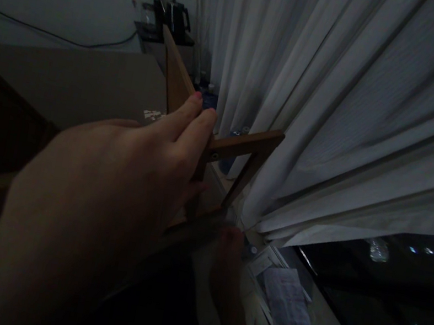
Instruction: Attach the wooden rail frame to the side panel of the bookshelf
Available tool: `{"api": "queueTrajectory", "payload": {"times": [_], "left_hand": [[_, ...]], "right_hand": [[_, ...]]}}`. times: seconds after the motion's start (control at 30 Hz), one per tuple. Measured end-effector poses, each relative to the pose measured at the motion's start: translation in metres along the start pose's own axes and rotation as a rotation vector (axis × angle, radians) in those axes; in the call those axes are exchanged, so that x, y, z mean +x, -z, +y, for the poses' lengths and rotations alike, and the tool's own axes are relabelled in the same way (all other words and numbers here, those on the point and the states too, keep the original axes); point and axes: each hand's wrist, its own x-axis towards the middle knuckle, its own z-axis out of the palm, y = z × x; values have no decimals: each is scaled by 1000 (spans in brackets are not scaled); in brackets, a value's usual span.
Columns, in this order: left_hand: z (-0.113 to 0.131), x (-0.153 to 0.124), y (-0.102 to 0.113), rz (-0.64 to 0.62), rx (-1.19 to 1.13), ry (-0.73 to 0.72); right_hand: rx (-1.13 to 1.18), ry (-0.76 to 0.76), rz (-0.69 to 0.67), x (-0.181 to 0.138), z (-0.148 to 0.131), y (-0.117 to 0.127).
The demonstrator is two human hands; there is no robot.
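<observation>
My left hand (112, 183) fills the near left of the view, its fingers wrapped over the top of a wooden chair (251, 143). The chair looks tilted, with a flat wooden panel (176, 74) rising beyond my fingers and an open armrest-like frame to their right. The thumb shows partly beneath the wood. Lower down, my right hand (229, 257) is dark and blurred beside the chair's lower edge; its fingers cannot be made out, nor whether it touches the chair. A dark shape below the chair is too dim to name.
White curtains (336, 105) hang close on the right. A black kettle (177, 18) stands on a small dark-topped stand at the back, near a beige surface (89, 78). Papers (288, 304) lie at lower right beside a dark glass pane (402, 279). A cable runs along the wall.
</observation>
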Motion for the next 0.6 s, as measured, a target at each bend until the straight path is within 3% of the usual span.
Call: {"api": "queueTrajectory", "payload": {"times": [0.13,0.33,0.53,0.6], "left_hand": [[0,-1,0,-57,-40,-10],[7,10,15,-201,-56,35],[11,13,23,-225,-74,35],[11,12,24,-201,-77,14]], "right_hand": [[61,37,-66,-3,-7,-2],[245,-31,24,3,-18,4],[246,-4,-205,0,-9,14],[229,10,-222,-2,-6,16]]}}
